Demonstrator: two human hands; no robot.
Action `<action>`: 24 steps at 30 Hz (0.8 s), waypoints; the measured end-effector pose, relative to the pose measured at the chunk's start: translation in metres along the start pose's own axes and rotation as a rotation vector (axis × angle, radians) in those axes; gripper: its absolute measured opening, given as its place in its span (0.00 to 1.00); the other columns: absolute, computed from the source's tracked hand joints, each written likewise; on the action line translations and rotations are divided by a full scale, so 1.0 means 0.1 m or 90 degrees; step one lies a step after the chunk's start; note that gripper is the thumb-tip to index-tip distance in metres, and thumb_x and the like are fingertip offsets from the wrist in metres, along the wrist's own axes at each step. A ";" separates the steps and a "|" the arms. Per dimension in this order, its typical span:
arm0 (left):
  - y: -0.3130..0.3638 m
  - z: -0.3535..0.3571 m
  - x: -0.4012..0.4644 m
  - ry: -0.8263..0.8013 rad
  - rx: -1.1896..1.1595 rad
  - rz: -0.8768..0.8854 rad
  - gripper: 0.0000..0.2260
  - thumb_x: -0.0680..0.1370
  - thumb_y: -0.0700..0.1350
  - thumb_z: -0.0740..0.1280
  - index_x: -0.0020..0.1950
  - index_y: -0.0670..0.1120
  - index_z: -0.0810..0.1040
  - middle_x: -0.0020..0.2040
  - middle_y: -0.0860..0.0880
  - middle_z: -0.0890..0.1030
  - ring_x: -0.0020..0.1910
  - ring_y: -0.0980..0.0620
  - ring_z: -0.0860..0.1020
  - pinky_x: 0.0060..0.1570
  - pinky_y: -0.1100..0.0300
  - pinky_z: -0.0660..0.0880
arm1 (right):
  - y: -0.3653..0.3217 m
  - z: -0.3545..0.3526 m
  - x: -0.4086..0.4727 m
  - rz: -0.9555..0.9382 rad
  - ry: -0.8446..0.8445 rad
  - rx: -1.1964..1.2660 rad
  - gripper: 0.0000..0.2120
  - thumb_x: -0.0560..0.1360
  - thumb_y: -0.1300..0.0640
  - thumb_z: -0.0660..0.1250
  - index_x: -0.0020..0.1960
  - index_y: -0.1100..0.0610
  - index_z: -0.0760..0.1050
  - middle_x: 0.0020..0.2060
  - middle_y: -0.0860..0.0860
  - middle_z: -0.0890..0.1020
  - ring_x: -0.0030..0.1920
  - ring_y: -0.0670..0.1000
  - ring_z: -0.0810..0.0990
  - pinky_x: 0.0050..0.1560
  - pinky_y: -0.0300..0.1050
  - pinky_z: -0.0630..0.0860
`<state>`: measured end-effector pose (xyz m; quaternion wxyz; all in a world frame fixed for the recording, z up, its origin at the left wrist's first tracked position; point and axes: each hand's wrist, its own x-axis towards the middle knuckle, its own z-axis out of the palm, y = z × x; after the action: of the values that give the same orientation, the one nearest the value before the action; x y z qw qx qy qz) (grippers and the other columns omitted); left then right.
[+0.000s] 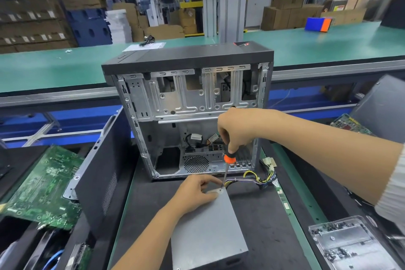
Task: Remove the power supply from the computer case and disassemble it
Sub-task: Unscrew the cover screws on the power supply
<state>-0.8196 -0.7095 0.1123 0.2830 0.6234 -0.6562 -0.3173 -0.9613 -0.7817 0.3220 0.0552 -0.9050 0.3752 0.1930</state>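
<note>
The grey metal power supply (208, 232) lies flat on the black mat in front of the open computer case (188, 103). Its bundle of coloured cables (260, 180) trails off to the right. My right hand (236, 129) grips the orange-and-black handle of a screwdriver (228, 163), held nearly upright with its tip on the far top corner of the power supply. My left hand (197, 193) rests on that corner, with its fingers beside the screwdriver tip.
A black case side panel (103, 177) leans at the left beside a bin with green circuit boards (43, 186). A clear tray of screws (350, 245) sits at the lower right. More boards (348, 126) lie at the right, and a green conveyor (65, 68) runs behind the case.
</note>
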 end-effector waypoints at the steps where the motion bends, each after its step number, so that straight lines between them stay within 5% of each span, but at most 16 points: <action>1: 0.01 0.01 0.00 0.001 0.007 0.004 0.10 0.74 0.46 0.72 0.54 0.54 0.83 0.31 0.61 0.73 0.28 0.61 0.66 0.30 0.70 0.60 | 0.01 0.00 0.00 0.001 0.000 0.017 0.12 0.72 0.58 0.72 0.52 0.64 0.79 0.44 0.59 0.84 0.42 0.57 0.84 0.44 0.49 0.82; 7: 0.04 0.06 0.03 0.019 0.023 -0.022 0.07 0.74 0.51 0.73 0.51 0.54 0.84 0.39 0.59 0.76 0.34 0.68 0.71 0.36 0.72 0.64 | 0.06 -0.03 -0.01 0.000 0.002 0.063 0.10 0.73 0.58 0.72 0.50 0.64 0.78 0.36 0.57 0.82 0.36 0.54 0.83 0.45 0.50 0.82; 9: 0.05 0.08 0.02 0.035 0.014 -0.037 0.07 0.74 0.52 0.74 0.50 0.54 0.85 0.39 0.61 0.78 0.33 0.62 0.71 0.38 0.65 0.66 | 0.08 -0.03 -0.02 0.002 0.007 0.088 0.10 0.73 0.58 0.72 0.50 0.64 0.79 0.38 0.57 0.83 0.35 0.53 0.83 0.44 0.48 0.82; 12: 0.07 0.11 0.01 0.068 -0.041 -0.047 0.05 0.75 0.48 0.72 0.48 0.49 0.85 0.42 0.48 0.84 0.42 0.49 0.79 0.47 0.53 0.74 | 0.12 -0.04 -0.05 0.005 0.026 0.130 0.09 0.73 0.59 0.72 0.49 0.64 0.79 0.33 0.54 0.80 0.35 0.54 0.84 0.41 0.46 0.82; 17: 0.05 0.02 -0.10 0.139 -0.120 -0.091 0.04 0.77 0.38 0.68 0.42 0.42 0.78 0.28 0.54 0.66 0.30 0.56 0.63 0.33 0.62 0.63 | 0.10 -0.05 -0.09 -0.008 0.092 0.217 0.08 0.71 0.58 0.74 0.46 0.61 0.79 0.28 0.50 0.79 0.35 0.55 0.85 0.36 0.43 0.82; 21: 0.01 -0.12 -0.25 0.163 -0.337 -0.273 0.11 0.80 0.35 0.59 0.38 0.41 0.73 0.29 0.48 0.69 0.25 0.53 0.64 0.24 0.63 0.59 | -0.05 0.01 -0.09 -0.030 0.168 0.288 0.11 0.68 0.55 0.76 0.44 0.56 0.77 0.33 0.50 0.81 0.31 0.49 0.82 0.27 0.37 0.76; 24: -0.03 -0.20 -0.46 0.193 -0.434 -0.339 0.13 0.78 0.33 0.56 0.36 0.40 0.74 0.28 0.47 0.71 0.21 0.54 0.65 0.21 0.65 0.58 | -0.23 0.12 -0.10 -0.043 0.243 0.284 0.13 0.66 0.50 0.77 0.44 0.53 0.76 0.37 0.47 0.77 0.36 0.46 0.76 0.30 0.39 0.70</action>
<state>-0.7993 -0.6651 0.1234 0.4732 0.6811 -0.2823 -0.4821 -0.9555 -0.7558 0.3139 0.1875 -0.9025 0.3813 -0.0701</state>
